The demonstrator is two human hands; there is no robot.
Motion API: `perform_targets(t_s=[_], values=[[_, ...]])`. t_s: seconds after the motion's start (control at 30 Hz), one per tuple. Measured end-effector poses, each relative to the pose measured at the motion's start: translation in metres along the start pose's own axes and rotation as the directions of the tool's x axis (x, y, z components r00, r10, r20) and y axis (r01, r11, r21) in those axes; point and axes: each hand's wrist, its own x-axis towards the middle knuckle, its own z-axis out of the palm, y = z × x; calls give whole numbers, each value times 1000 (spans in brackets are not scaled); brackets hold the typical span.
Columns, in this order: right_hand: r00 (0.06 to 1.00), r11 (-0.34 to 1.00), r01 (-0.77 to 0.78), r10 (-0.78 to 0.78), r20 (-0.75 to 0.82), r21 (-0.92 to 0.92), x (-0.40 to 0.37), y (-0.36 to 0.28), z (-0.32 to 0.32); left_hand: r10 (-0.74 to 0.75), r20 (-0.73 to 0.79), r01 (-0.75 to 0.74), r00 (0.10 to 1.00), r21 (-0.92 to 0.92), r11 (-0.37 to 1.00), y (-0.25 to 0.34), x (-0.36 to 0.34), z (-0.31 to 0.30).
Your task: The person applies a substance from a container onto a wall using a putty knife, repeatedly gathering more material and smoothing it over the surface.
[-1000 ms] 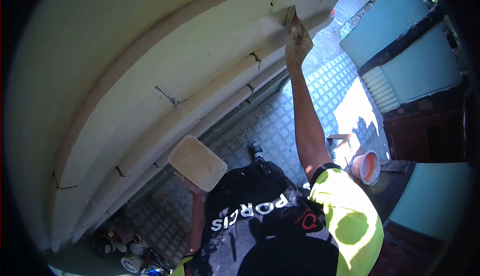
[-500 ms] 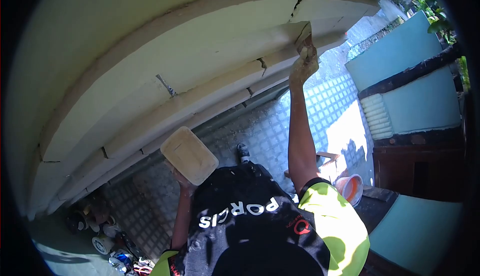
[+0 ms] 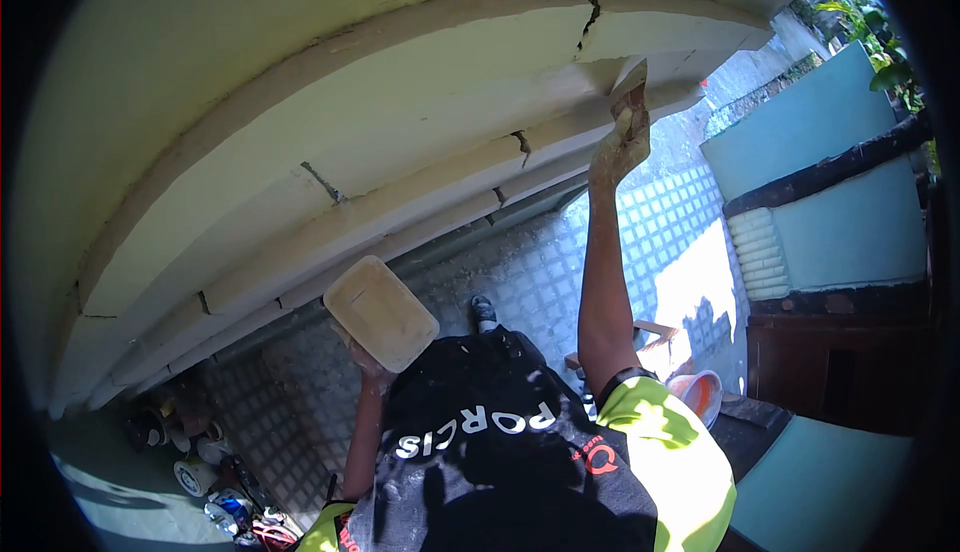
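So, progress on the stepped moulding (image 3: 400, 124): the pale face between the joints looks fairly even, but whether any of it has been freshly coated can't be told from here. Plenty of gaps are unfilled, anyway. A jagged dark crack (image 3: 591, 18) runs through the moulding's upper edge, a shorter split (image 3: 522, 148) sits in a lower step, and a narrow slot (image 3: 322, 182) is open nearer its left part.

A flat blade (image 3: 631, 82) is gripped in the right hand (image 3: 618, 156), fingers closed round it, and is held up at the moulding's right part, just below the jagged crack. It seems to be touching the surface, though contact can't be confirmed. The rectangular tub (image 3: 380, 314) is held from its side and below in the left hand (image 3: 368, 360), in front of the moulding's lower steps, open side up. How much is in it can't be judged. A bucket (image 3: 697, 393) is parked well apart from the moulding, off to the right.
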Motion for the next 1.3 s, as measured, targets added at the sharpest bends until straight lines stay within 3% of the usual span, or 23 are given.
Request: perform_targets(t_s=[0.07, 0.17, 0.27, 0.37, 0.4, 0.5, 0.6, 0.7, 0.8, 0.9, 0.97, 1.07, 1.1, 1.17, 1.23, 1.3], values=[[1000, 1000, -1, 1, 20, -29, -1, -2, 16, -53, -217, 39, 975, -70, 997, 0, -2, 19], [968, 991, -118, 130, 212, -67, -35, -26, 10, -21, -126, 23, 992, 12, 1000, -8, 0, 17], [842, 978, -161, 206, 498, -133, -55, -42, -13, -3, -67, 7, 998, 54, 999, -17, 5, 11], [968, 999, -36, 44, 249, -34, -35, -19, -20, 17, -42, -14, 999, 84, 996, -18, 8, 11], [986, 992, -125, 121, 119, 24, -18, -2, -21, 28, -5, -27, 1000, 98, 995, -18, 10, 11], [999, 999, 40, -40, -7, 7, 35, 14, -20, 45, 46, -49, 998, 108, 993, -20, 9, 12], [989, 992, 125, -123, 82, -23, 26, 9, -5, 44, 13, -45, 999, 86, 995, -22, 11, 15], [964, 987, 11, 32, 264, -160, -14, -12, -9, 51, 26, -53, 998, 99, 994, -28, 12, 16], [891, 996, 5, 35, 453, -87, -21, -32, -20, 43, 42, -49, 998, 145, 988, -27, 12, 15], [978, 987, -47, 78, 195, -155, 6, -5, -34, 74, 15, -75, 997, 178, 981, -23, 9, 28], [996, 988, 87, -86, 12, -126, 42, 6, -37, 85, 49, -92, 995, 154, 984, -22, 5, 34], [999, 999, -41, 42, 29, -34, 55, 59, -39, 57, 30, -59, 998, 41, 997, -29, 9, 19], [999, 998, 36, -35, 12, -43, 43, 38, -24, 73, 9, -74, 997, 64, 995, -30, 8, 19], [998, 998, -9, 6, 59, 56, 10, 40, -10, 108, -31, -104, 994, 114, 988, -33, 10, 21], [968, 986, -90, 119, 220, -138, -27, 0, -10, 85, 24, -86, 996, 75, 993, -34, 11, 24], [911, 991, -54, 99, 400, -122, -44, -11, -18, 83, 48, -86, 995, 69, 994, -36, 12, 30]])
